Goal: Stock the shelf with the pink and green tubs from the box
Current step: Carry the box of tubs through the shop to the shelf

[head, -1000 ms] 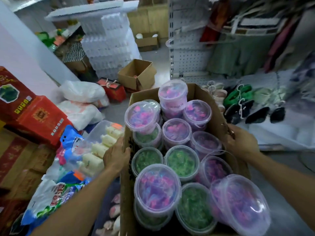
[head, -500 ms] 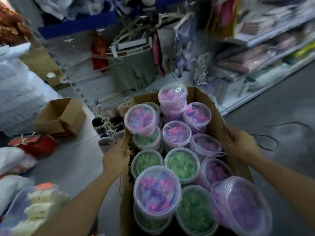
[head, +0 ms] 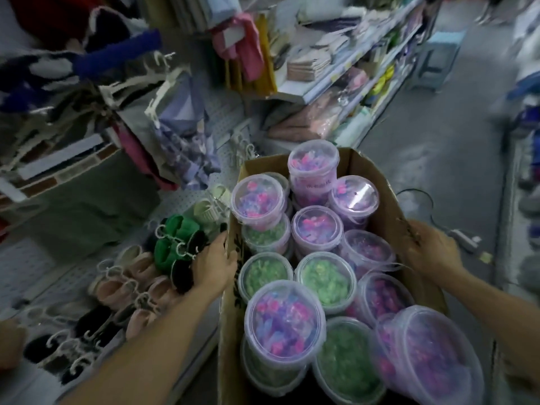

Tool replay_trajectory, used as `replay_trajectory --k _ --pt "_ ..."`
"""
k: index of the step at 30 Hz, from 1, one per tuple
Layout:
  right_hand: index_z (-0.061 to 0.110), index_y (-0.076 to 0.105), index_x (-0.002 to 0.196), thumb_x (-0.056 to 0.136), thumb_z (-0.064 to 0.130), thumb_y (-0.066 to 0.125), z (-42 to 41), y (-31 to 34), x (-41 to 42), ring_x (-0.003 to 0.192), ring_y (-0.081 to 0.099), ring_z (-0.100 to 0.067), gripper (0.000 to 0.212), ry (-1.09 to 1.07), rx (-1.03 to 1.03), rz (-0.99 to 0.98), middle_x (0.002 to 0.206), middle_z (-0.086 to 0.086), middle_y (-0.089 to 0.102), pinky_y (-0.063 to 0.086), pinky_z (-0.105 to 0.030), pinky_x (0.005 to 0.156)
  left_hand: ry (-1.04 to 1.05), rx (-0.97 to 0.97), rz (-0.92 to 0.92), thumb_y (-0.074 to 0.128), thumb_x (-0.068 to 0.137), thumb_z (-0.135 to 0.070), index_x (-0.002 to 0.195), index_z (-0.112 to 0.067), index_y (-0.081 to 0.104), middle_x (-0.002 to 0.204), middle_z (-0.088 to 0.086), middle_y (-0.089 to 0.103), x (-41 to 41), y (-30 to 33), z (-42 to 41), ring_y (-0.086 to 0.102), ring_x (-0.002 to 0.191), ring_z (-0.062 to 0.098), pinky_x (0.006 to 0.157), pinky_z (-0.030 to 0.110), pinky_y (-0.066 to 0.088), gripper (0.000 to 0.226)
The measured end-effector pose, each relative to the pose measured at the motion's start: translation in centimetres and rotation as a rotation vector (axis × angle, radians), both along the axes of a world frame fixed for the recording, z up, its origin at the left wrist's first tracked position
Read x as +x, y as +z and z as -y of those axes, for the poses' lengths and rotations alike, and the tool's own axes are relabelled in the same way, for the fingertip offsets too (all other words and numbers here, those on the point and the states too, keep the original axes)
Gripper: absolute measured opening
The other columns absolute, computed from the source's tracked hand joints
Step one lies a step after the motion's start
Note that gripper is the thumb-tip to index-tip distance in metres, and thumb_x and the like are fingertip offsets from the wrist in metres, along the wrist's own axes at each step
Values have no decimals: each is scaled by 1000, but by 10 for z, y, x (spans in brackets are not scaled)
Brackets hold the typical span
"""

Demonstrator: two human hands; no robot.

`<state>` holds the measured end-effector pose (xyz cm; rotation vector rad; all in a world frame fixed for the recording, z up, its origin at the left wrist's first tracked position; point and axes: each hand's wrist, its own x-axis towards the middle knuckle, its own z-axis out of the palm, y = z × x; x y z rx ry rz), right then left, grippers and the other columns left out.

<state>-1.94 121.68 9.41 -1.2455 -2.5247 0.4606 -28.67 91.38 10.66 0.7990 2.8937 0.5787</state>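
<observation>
On the far left, dark and patterned garments hang over a low white shelf, where pink, black and green slippers on small white hangers lie in rows. Just right of them, the left hand holds the left wall of the cardboard box, its grip curled over the rim with the thumb inside. The box is packed with lidded clear tubs, all still inside it: pink tubs stand on top near and far (the tallest at the far end), and green tubs sit lower in the middle and near the front. On the right wall, the right hand clasps the cardboard edge, fingers wrapped around it. Farther right, the grey floor runs along stocked shelving toward a pale blue stool.
</observation>
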Motion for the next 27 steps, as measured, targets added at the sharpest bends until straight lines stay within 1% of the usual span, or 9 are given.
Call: replay_trajectory --k 2,4,8,11,13,16,20,23,27 --pt "17 53 79 91 27 52 -25 -1 -4 76 64 -42 16 -62 2 -16 81 -19 68 48 -42 61 -46 -18 3 57 89 -30 141 -25 44 103 9 71 -22 2 -42 65 93 32 75 36 51 53" --pt "19 49 74 91 33 46 -49 0 -6 72 63 -41 21 -120 13 -38 78 -18 68 49 -43 61 -96 -15 9 56 90 -30 141 -25 43 108 9 70 -41 6 -83 65 94 33 78 37 53 53" --pt "13 62 90 95 29 49 -103 7 -16 84 64 -42 22 -225 -24 -64 91 -20 69 48 -42 68 -198 62 77 58 87 -27 136 -29 47 104 9 70 -71 15 -170 65 91 33 80 41 54 51" --pt "12 62 89 95 37 45 -157 3 -25 82 64 -40 31 -266 -45 -99 89 -17 70 46 -38 65 -280 64 56 57 85 -28 135 -34 47 100 9 71 -93 16 -242 66 90 35 79 42 54 51" --pt "13 60 86 91 43 40 -200 -2 -31 81 64 -40 36 -291 -35 -116 87 -15 70 47 -39 64 -316 71 72 58 86 -22 133 -27 51 104 10 71 -106 14 -294 65 94 35 80 39 53 48" --pt "14 56 85 93 44 41 -272 -5 -41 79 64 -40 34 -316 -30 -108 85 -13 70 50 -41 64 -346 65 58 59 87 -18 130 -22 54 107 11 70 -123 12 -375 63 98 34 79 37 50 44" --pt "18 59 89 94 47 38 -369 0 -54 78 63 -37 36 -344 -41 -88 85 -8 70 50 -38 64 -333 53 74 61 86 -19 132 -25 54 103 11 71 -141 16 -481 64 100 35 80 38 49 47" --pt "17 61 92 92 39 43 -441 7 -66 80 63 -38 28 -348 -33 -102 86 -11 70 48 -38 65 -358 60 90 60 85 -21 134 -26 51 109 11 70 -158 20 -558 62 105 35 87 40 49 50" --pt "17 58 87 91 25 51 -532 16 -83 75 61 -39 11 -390 -39 -86 81 -14 68 45 -38 62 -361 51 110 59 88 -20 138 -22 47 117 12 66 -176 31 -658 60 109 35 92 39 46 51"
